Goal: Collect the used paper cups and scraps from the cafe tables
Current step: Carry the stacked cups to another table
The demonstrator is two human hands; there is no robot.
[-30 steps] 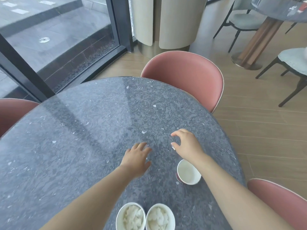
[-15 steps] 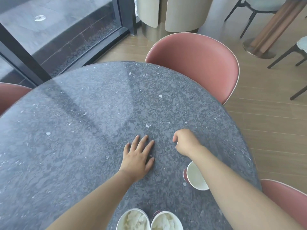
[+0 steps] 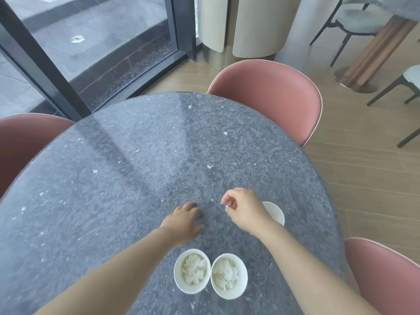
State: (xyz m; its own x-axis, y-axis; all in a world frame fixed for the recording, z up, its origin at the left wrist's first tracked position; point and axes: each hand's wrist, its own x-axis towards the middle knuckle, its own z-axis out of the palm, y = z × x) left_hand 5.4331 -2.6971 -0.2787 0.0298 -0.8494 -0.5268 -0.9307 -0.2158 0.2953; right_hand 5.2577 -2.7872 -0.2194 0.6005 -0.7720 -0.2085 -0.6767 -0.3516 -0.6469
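hands (image 3: 213, 214) just beyond two cups (image 3: 210, 272)

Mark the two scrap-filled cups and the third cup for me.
left filled cup (image 3: 192, 270), head view, scraps inside
right filled cup (image 3: 228, 275), head view, scraps inside
third cup (image 3: 275, 212), head view, visible inner wall

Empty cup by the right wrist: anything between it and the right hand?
Nothing visible. The empty cup stands just behind the right hand, partly hidden by the wrist. The two scrap-filled cups sit nearer the person, off that path. The left hand rests on the table, also clear.
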